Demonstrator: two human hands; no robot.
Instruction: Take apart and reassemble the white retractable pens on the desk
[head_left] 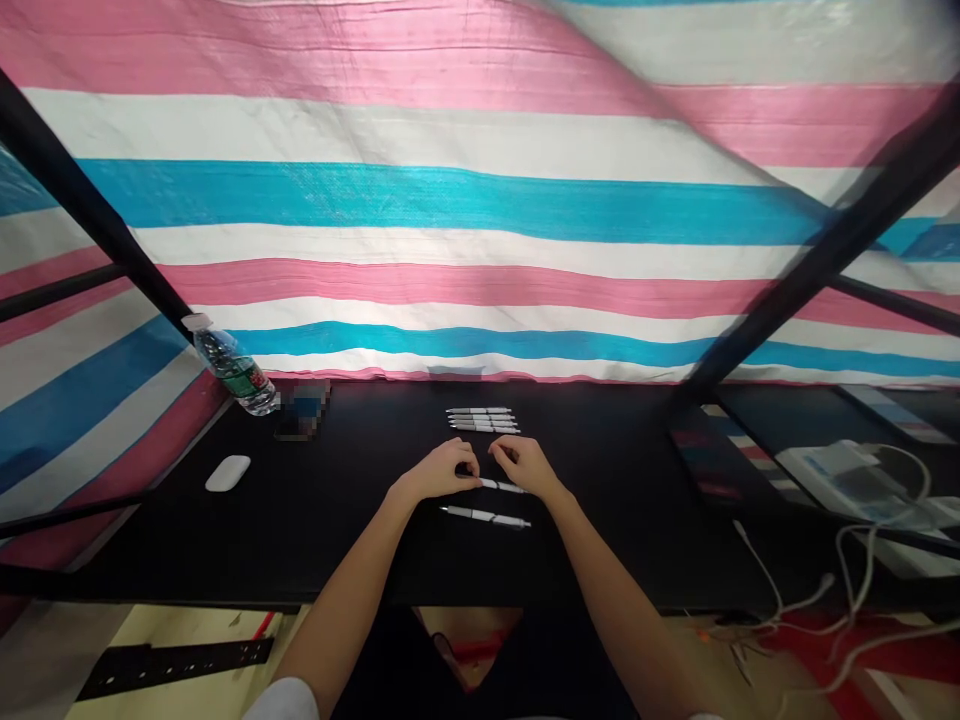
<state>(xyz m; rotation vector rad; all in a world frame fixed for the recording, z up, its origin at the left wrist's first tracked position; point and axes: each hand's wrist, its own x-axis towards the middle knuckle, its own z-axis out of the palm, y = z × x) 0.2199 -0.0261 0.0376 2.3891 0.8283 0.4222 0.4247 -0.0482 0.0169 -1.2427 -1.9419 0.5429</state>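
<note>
- Head view: a pink, white and blue striped tarpaulin (465, 220) hangs behind a black table (337, 540), with dark frame bars (90, 205) crossing it.
- Far left on the table: a water bottle (229, 365) lies tilted against the frame, beside a blurred object (302, 408); a white computer mouse (227, 473) sits nearer.
- Far right: white cables (847, 590) trail near a white device (847, 480).
- Centre: a row of four white pens (482, 419) lies side by side, well ahead of the hands.
- Left hand (439, 472): palm down, forearm (352, 600) angled in from the lower left, fingertips (471, 475) at the near end of a white pen (504, 486); whether they pinch it, I cannot tell.
- Right hand (525, 466): fingers curled downward just above that pen, forearm (607, 600) angled in from the lower right; no clear grip shows.
- Just below the hands, a second white pen (485, 516) lies untouched.
</note>
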